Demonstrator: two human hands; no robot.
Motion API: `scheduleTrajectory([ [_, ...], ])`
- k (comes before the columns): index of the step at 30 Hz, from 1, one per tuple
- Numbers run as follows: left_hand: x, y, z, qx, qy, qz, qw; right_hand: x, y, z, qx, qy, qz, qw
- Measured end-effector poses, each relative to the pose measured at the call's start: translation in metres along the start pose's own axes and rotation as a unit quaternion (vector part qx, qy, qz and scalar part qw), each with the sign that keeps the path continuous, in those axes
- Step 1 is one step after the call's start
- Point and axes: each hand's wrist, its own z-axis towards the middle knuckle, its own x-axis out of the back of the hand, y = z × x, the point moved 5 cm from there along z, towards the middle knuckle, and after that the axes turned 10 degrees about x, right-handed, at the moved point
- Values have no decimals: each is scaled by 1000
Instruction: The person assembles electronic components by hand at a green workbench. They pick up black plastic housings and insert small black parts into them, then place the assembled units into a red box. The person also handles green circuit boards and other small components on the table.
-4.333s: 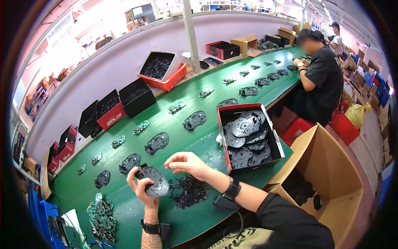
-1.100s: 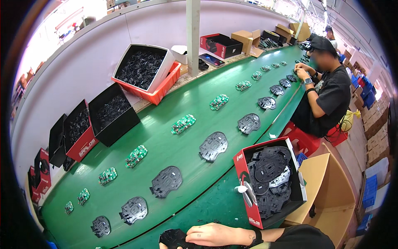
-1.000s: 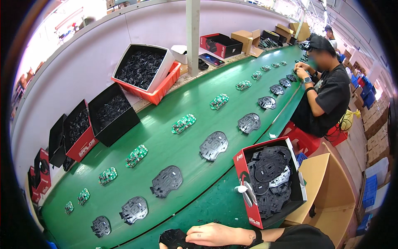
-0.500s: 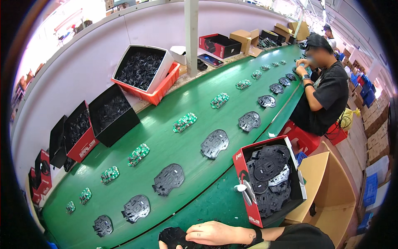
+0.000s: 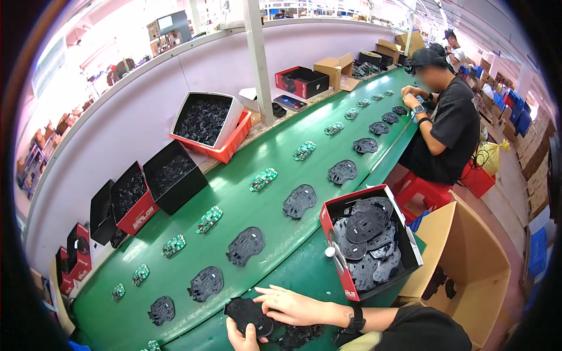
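Low in the head view, my left hand (image 5: 241, 338) is closed around a black plastic shell (image 5: 249, 316), rounded like the mouse-shaped base plates on the belt. My right hand (image 5: 293, 305) reaches over from the right, its fingers apart at the shell's upper right edge. Whether a small part lies under those fingertips, I cannot tell. Small black plastic parts (image 5: 300, 336) lie in a heap below my right hand. Beside my right forearm stands a red and black box (image 5: 346, 275) piled with black base plates (image 5: 367, 224).
A green belt (image 5: 193, 251) carries rows of green circuit boards (image 5: 209, 219) and black base plates (image 5: 246, 245). Bins of black parts (image 5: 175, 171) line its far side. An open cardboard box (image 5: 477, 286) stands at right. A co-worker (image 5: 448, 117) sits farther along the belt.
The view has shifted, showing more of my hands and the shell. My right hand's fingers have lifted and spread at the shell's edge. My left hand still holds the shell.
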Motion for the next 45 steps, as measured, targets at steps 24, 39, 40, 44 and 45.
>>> scheduleTrajectory([
  [24,15,-3,-1,-15,60,-90,994,6,-32,-67,-26,27,-88,995],
  [39,21,1,-1,-80,48,-141,986,-19,-19,-40,-75,35,-65,994],
  [40,20,1,0,-82,47,-141,985,-20,-19,-37,-61,17,-72,995],
  [44,16,-2,1,-79,59,-153,983,-24,-24,-29,-42,-21,-44,998],
  [45,23,-7,1,-80,-6,-144,986,-21,-30,-29,-30,-26,-43,998],
])
